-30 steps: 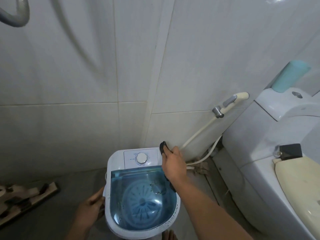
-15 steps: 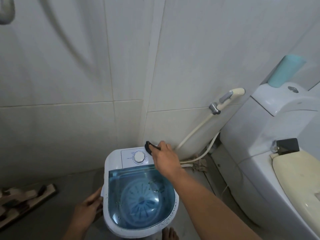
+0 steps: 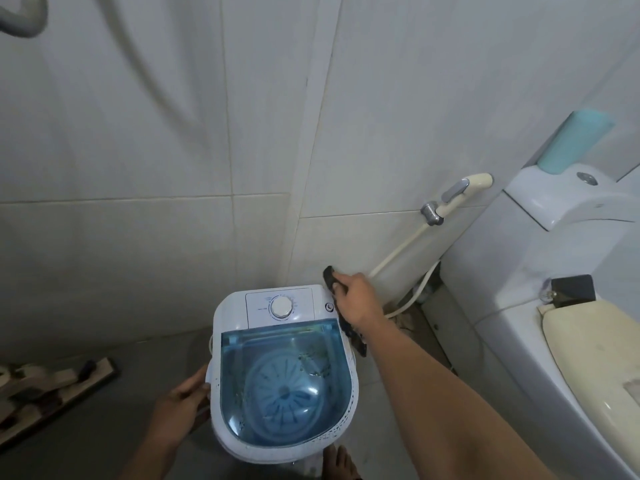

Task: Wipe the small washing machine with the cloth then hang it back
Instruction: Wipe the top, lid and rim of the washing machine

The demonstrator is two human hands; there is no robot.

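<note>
A small white washing machine (image 3: 228,320) with a clear blue lid and a round white dial stands on the floor against the tiled wall. My right hand (image 3: 356,303) is at its back right corner, closed on a dark cloth (image 3: 330,277) that hangs down along the machine's right side. My left hand (image 3: 183,407) grips the machine's left edge, steadying it. Part of the cloth is hidden under my right hand.
A white toilet (image 3: 561,299) with a cream seat stands to the right. A bidet sprayer (image 3: 460,194) with its hose hangs on the wall behind the machine. A wooden brush or rack (image 3: 52,389) lies on the floor at left. My bare foot (image 3: 341,462) is below the machine.
My right hand slid the cloth left across the control panel by the dial, then back to the machine's back right corner. My left hand stayed on the left edge.
</note>
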